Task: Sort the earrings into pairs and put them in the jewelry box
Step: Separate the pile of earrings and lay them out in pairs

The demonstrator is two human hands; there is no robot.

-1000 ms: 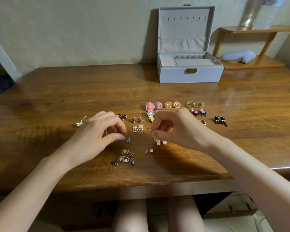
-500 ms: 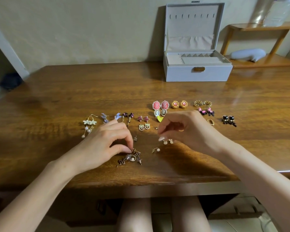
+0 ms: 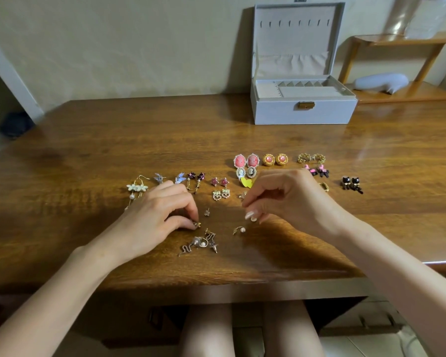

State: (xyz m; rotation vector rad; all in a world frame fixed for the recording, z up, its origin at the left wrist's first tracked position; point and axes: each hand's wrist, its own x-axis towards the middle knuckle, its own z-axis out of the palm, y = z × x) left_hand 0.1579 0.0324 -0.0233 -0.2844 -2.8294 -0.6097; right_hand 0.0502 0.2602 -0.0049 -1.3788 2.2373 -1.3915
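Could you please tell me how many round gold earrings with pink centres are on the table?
2. The left gold earring lies just right of the pink cameos; the right gold earring sits beside it. More could be hidden.

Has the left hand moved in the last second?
Yes: the left hand drew back, from beside the small stud to the tangled earrings, pinching a gold earring.
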